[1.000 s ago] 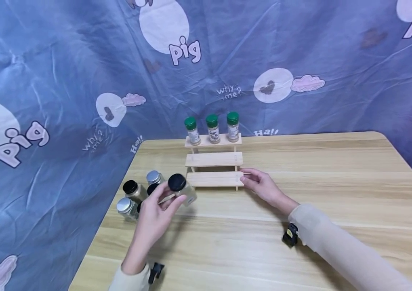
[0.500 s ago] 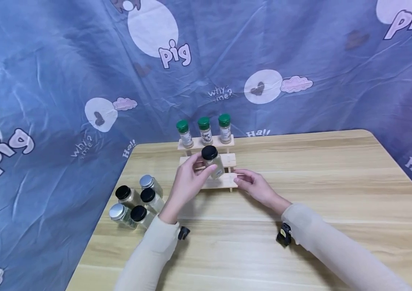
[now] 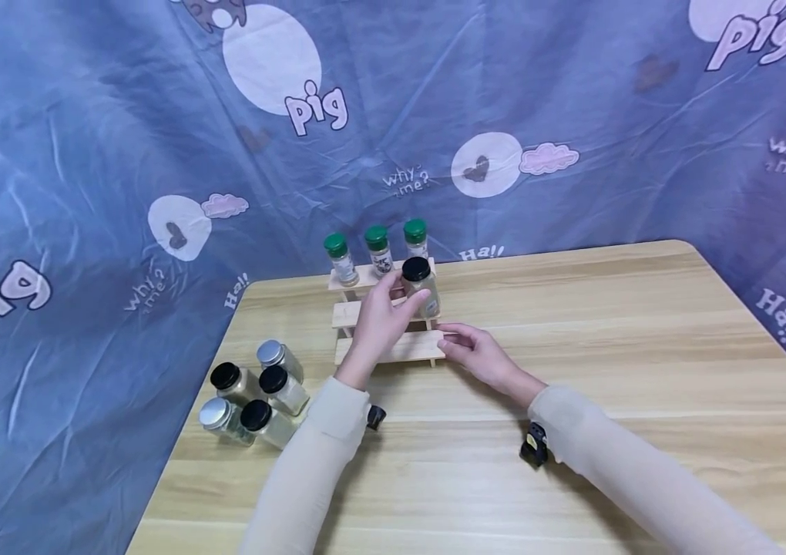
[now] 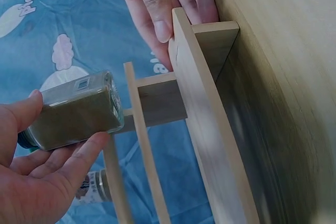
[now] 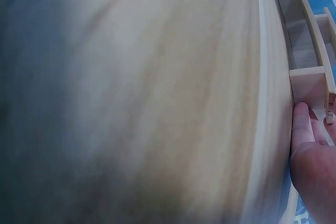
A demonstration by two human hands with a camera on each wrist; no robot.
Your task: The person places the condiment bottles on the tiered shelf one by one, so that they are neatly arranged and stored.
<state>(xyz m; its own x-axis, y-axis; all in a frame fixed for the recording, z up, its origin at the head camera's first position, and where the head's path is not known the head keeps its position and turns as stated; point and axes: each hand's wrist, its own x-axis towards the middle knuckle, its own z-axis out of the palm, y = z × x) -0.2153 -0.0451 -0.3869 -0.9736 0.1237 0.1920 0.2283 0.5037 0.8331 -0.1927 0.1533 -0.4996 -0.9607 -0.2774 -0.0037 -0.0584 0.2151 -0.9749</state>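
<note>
Three green-capped bottles [image 3: 380, 254] stand in a row on the far, top step of a small three-step rack [image 3: 403, 349], and five more jars [image 3: 289, 393], two silver-lidded and three black-lidded, cluster on the table [image 3: 629, 339] to the left, well apart from the rack. The left hand [image 3: 382, 317] pinches a black-lidded jar [image 3: 422, 297] between thumb and fingers at the right end of the middle step; whether its base touches the board cannot be told. From the head view, this jar hides the lower part of the rightmost green-capped bottle, and the hand covers part of the middle step. The right hand [image 3: 479, 356] grips the right end of the near, lowest step with bent fingers. The held jar is clear and square-sided with rounded corners, filled with brownish powder; the green-capped bottles are slimmer and bear pale labels. The rack is of pale, flat wooden boards on upright supports. The tabletop shows streaky wood grain with a rounded far-right corner, and behind it hangs a creased blue cloth [image 3: 365, 169] printed with pale ovals, pink clouds and lettering.
</note>
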